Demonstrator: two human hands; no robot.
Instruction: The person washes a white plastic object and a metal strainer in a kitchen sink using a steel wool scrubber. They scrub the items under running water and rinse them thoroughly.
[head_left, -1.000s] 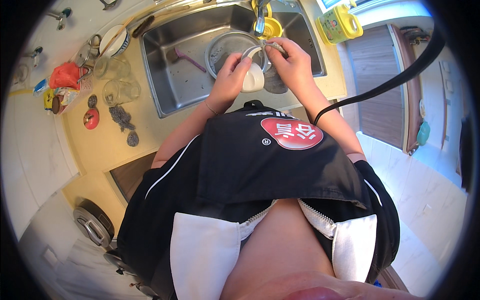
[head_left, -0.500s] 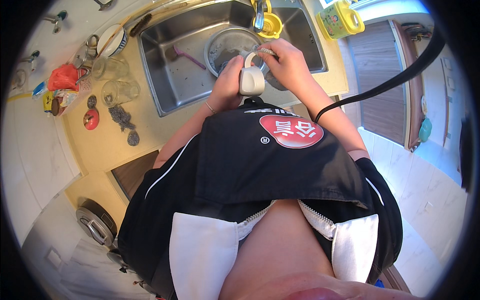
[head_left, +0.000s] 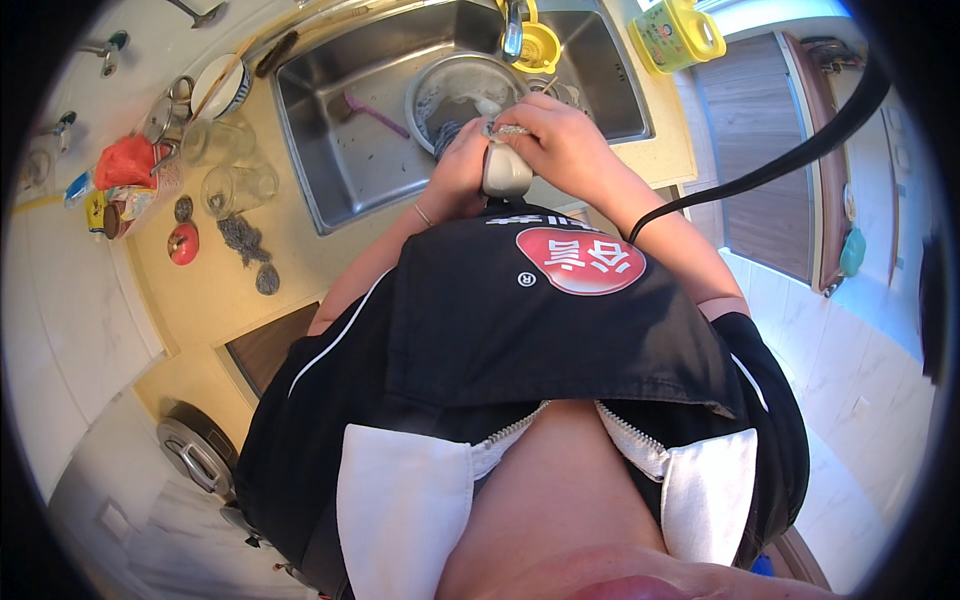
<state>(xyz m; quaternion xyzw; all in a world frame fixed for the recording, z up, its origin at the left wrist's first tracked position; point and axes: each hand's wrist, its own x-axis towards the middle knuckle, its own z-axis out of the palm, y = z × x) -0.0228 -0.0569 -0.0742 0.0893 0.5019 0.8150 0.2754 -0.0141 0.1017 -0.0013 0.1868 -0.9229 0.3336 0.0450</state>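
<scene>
Cup (head_left: 507, 174), just one and white, is hanging at the near side of one sink (head_left: 345, 165), the left hand (head_left: 462, 168) gripping it from 9 o'clock, its curled fingers partly hidden. From 2 o'clock, the right hand's (head_left: 565, 142) fingers are pinching one silvery strip (head_left: 513, 129) above it. One round basin (head_left: 411, 108) is sitting at 11 o'clock; one pink stick (head_left: 380, 117) is lying at 10. One yellow jug (head_left: 672, 38) is standing near 2. On the desk (head_left: 210, 320), two glass jars (head_left: 240, 190) are resting at 9, three grey scrubbers (head_left: 241, 241) lower, beside one red round thing (head_left: 183, 243).
</scene>
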